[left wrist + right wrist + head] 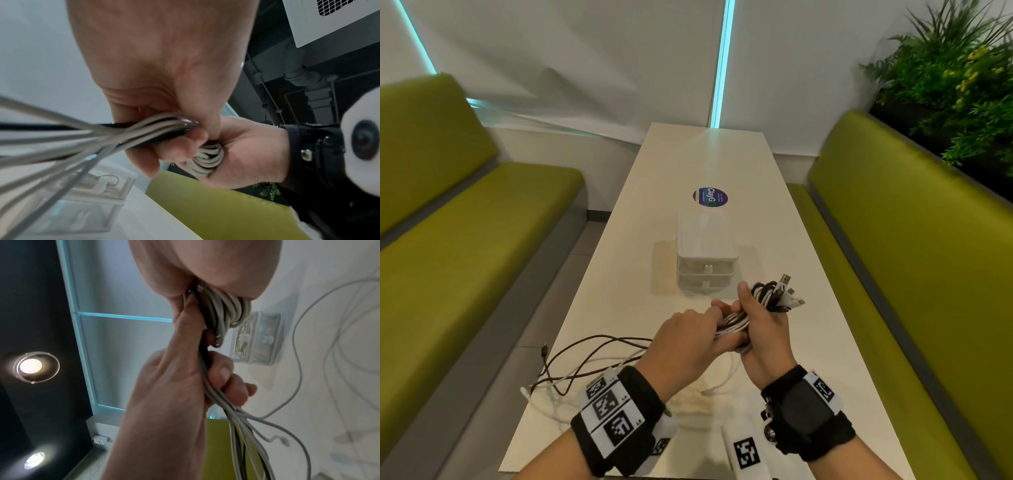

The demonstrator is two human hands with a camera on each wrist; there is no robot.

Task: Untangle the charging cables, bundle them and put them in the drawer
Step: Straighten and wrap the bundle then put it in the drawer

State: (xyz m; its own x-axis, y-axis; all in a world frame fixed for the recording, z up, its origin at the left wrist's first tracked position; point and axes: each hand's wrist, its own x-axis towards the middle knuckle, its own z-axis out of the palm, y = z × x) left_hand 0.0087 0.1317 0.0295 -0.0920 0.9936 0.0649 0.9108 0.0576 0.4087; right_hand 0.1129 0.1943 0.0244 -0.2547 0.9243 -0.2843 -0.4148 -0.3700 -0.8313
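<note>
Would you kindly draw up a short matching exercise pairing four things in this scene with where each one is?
Things:
1. cable bundle
2. drawer unit
3. round sticker
4. loose cable ends

Places:
A. flat on the table, beyond the drawers
B. trailing over the table's near left edge
C. gripped in both hands
D. standing mid-table, drawers shut

Pairs: 1-C, 2-D, 3-A, 4-B

The cables (743,322) are sheathed in smooth white and dark plastic, with bare metal plugs (786,278) seen at their ends; the drawer unit (707,253) is made of translucent, frosted-looking plastic; the table (808,308) is topped with a smooth, faintly glossy cream surface; the benches (482,240) are covered in matt green upholstery; the wrist straps (808,411) are of black cloth.
</note>
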